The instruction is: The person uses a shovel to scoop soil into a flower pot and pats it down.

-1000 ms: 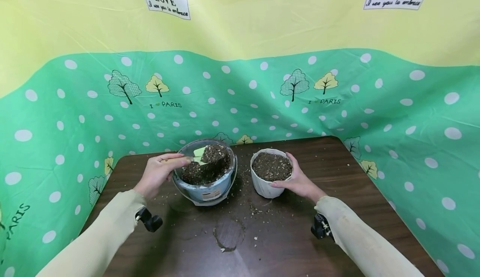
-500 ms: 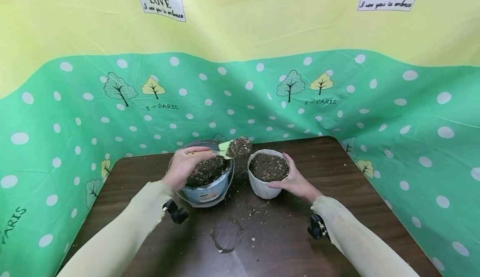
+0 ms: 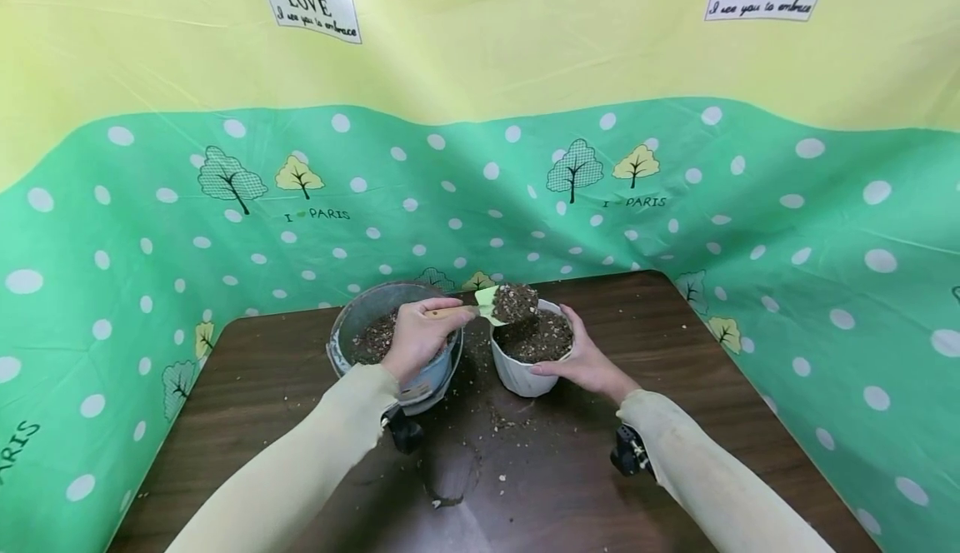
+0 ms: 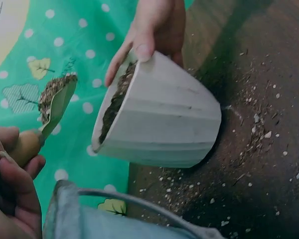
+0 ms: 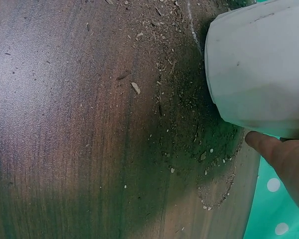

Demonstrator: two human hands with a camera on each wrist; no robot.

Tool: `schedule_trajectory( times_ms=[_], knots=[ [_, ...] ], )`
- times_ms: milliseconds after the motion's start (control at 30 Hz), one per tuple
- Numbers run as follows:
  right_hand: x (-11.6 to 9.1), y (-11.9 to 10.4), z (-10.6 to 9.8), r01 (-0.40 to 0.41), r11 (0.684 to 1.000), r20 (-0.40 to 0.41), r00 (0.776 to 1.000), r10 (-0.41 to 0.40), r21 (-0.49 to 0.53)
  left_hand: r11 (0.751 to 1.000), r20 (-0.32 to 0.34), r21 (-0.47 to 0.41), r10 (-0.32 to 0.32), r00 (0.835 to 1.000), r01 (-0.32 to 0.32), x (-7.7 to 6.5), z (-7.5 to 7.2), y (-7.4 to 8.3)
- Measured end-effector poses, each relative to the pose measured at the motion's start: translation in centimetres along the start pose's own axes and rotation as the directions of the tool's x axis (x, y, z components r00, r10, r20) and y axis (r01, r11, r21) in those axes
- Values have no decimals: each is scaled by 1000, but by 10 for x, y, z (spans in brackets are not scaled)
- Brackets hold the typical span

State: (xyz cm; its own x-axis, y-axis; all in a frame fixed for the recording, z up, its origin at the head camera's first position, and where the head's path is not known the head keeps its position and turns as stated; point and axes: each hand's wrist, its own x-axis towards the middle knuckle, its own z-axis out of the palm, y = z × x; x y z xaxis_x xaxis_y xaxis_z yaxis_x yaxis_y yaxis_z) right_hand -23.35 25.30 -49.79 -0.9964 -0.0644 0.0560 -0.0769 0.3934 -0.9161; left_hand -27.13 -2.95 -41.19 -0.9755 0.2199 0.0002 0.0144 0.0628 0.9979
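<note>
My left hand [image 3: 422, 332] grips the wooden handle [image 3: 450, 312] of a small trowel with a pale green blade [image 3: 486, 303]. Dark soil [image 3: 515, 301] is heaped on the blade, which hangs over the left side of a white pot [image 3: 525, 376]. That pot is filled with soil close to its rim. My right hand [image 3: 588, 363] holds the pot from its right side, thumb [image 4: 144, 50] at the rim in the left wrist view. Beneath my left forearm and hand stands a blue-grey bucket [image 3: 351, 304] with soil inside, partly hidden by the hand.
The dark wooden table [image 3: 615, 311] carries scattered crumbs of soil [image 5: 162, 94] between and in front of the containers. A ring of soil [image 3: 447, 501] marks the tabletop nearer me. The bucket's wire handle [image 4: 134, 200] hangs down its side. A green and yellow cloth [image 3: 480, 195] surrounds the table.
My left hand has carried the loaded trowel rightward, from over the bucket to over the white pot. My right hand has kept its hold on the pot.
</note>
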Motion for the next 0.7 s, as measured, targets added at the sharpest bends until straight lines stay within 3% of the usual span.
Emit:
schedule_trajectory(
  times_ms=[200, 533, 700],
  knots=[
    [-1, -2, 0, 7, 1000, 5, 1000, -7, 22, 1000, -41, -13, 16, 999, -16, 0, 13, -5],
    [-9, -25, -4, -9, 997, 39, 999, 7, 74, 994, -28, 89, 70, 997, -67, -1, 21, -7],
    [-5, -13, -2, 6, 998, 21, 1000, -7, 68, 987, -23, 147, 76, 997, -72, -1, 22, -8]
  ],
)
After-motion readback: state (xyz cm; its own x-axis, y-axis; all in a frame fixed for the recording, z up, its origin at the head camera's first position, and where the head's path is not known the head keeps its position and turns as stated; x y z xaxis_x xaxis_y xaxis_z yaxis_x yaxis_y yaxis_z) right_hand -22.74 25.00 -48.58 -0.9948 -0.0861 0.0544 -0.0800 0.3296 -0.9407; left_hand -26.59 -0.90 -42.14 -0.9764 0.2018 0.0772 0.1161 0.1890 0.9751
